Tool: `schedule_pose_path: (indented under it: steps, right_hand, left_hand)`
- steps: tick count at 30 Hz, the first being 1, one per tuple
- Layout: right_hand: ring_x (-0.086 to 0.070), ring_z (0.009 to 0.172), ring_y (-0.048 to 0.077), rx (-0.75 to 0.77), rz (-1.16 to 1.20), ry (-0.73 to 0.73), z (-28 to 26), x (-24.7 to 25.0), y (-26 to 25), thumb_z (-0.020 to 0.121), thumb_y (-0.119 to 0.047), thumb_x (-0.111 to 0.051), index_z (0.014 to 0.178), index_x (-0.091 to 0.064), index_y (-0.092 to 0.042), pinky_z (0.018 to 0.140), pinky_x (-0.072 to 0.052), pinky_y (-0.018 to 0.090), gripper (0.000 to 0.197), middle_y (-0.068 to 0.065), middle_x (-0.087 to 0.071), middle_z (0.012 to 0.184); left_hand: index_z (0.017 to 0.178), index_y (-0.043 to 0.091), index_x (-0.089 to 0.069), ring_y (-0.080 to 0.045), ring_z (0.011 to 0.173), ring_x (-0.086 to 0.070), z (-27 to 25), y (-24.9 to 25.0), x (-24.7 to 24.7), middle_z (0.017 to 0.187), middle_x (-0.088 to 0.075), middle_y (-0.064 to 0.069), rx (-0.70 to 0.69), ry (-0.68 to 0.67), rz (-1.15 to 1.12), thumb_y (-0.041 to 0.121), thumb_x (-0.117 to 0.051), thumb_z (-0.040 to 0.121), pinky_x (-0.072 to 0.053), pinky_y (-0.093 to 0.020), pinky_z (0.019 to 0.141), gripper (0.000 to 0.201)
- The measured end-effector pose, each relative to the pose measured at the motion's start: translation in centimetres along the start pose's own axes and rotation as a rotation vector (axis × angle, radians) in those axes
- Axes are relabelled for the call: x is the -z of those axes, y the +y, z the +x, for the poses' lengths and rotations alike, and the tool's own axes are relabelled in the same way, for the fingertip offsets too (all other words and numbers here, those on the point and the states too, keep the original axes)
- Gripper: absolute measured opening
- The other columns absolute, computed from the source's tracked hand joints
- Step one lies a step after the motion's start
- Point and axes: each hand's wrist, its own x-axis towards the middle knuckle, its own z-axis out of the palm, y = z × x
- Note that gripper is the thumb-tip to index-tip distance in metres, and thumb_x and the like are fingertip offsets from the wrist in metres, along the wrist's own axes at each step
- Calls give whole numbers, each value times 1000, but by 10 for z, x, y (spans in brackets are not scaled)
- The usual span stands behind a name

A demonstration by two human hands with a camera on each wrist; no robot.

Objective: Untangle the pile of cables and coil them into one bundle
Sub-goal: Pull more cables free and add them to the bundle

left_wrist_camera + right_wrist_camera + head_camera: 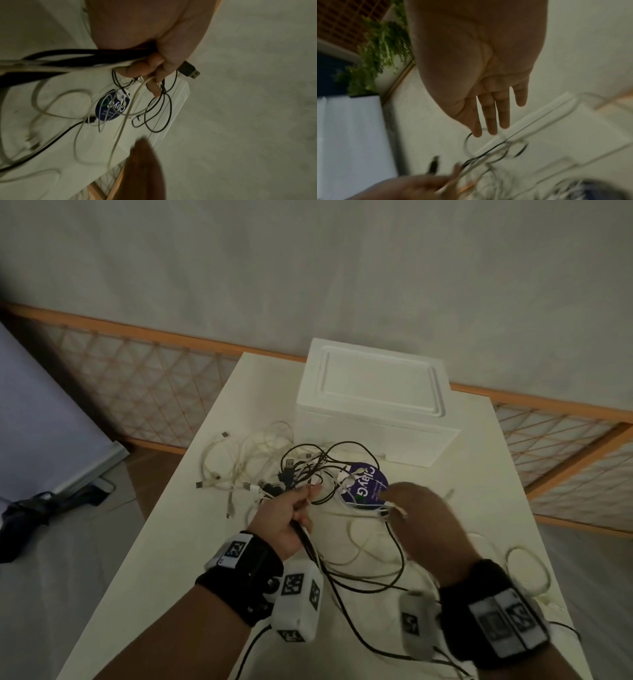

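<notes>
- head view: left hand (291, 517) is curled round a gathered bunch of black and white cables (310, 537), which trail from the fist toward the wrist and over the table (191, 542). judged purpose: the fist anchors the collected strands while the rest is worked free.
- head view: beyond the fist the loose tangle (274, 463) lies spread on the table, part of it over a round blue sticker (368, 484); a white box (373, 402) stands past it. right hand (424, 518), blurred, hovers just beside the fist over loose strands.
- left wrist view: fingers (145, 69) are wrapped on the bunch; a black usb plug (190, 69) juts out past the knuckles; thin black loops (159, 108) hang below the grip.
- right wrist view: right hand's fingers (491, 115) are straight and slightly spread, holding nothing; a thin black loop (467, 144) sits at the fingertips, contact cannot be told. judged: it is placed to take the next strand.
- judgement: untangling is partway; coiling not yet done.
</notes>
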Motion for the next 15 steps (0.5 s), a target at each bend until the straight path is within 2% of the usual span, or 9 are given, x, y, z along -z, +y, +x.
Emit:
schedule_pose_path:
  steps: [2,4,5,6,8,10,12,13,15]
  right_hand:
    - [-61,106,21,48,138,-146,4,-11,-37,90,-19,-51,123,-61,-19,92,-45,31,35,2,-67,115]
    - [-61,101,18,49,187,-264,6,-24,-59,95,-26,-47,133,-46,-22,84,-46,30,38,1,-67,110]
    - [-62,93,18,71,178,-252,6,-29,-62,96,-26,-45,131,-46,-22,77,-47,31,35,2,-67,103]
    - [-62,89,19,106,159,-202,6,-30,-63,97,-24,-44,127,-50,-21,73,-47,32,31,3,-67,99]
    - [-62,83,20,195,117,-121,3,-27,-56,94,-29,-47,106,-63,-21,69,-48,34,22,0,-67,90]
    - [-62,70,14,289,108,-139,-4,-23,-45,87,-38,-51,81,-67,-24,61,-49,29,22,-6,-65,73]
    - [-55,58,7,359,76,-202,-15,-16,-32,78,-40,-57,65,-64,-24,55,-45,23,21,-9,-59,60]
    - [-51,55,5,364,84,-215,-21,-13,-21,74,-39,-60,61,-62,-23,54,-43,20,20,-10,-56,56]
    - [-47,54,2,249,148,-228,-29,-6,7,66,-40,-61,60,-56,-22,53,-34,13,20,-15,-47,50]
  left_hand:
    - [94,5,-59,-4,30,-27,-5,-6,-6,77,-74,-3,43,-46,0,9,-50,96,-29,-13,33,10]
    - [110,1,-61,-4,31,-29,-10,-8,-10,65,-70,-1,67,-76,2,9,-48,95,-32,-15,33,22]
    - [113,1,-62,-5,30,-28,-11,-6,-10,58,-67,1,77,-78,10,9,-47,94,-32,-15,33,25]
    - [111,1,-63,-5,30,-27,-12,-3,-9,56,-65,3,89,-81,25,9,-48,93,-30,-14,33,24]
    - [96,4,-63,-4,29,-26,-12,6,-6,66,-67,3,97,-82,46,9,-47,94,-26,-13,32,17]
    - [87,7,-57,-2,27,-26,-6,17,-3,73,-62,3,70,-50,22,8,-43,96,-24,-11,31,18]
    - [82,10,-53,-2,26,-25,2,31,0,68,-55,5,19,-7,-4,8,-38,98,-23,-11,31,22]
    - [81,10,-51,-2,26,-24,6,39,2,64,-53,6,1,8,-11,9,-36,99,-23,-11,31,23]
    - [78,12,-51,-3,26,-24,13,51,8,57,-50,8,-10,21,1,13,-37,100,-23,-12,31,26]
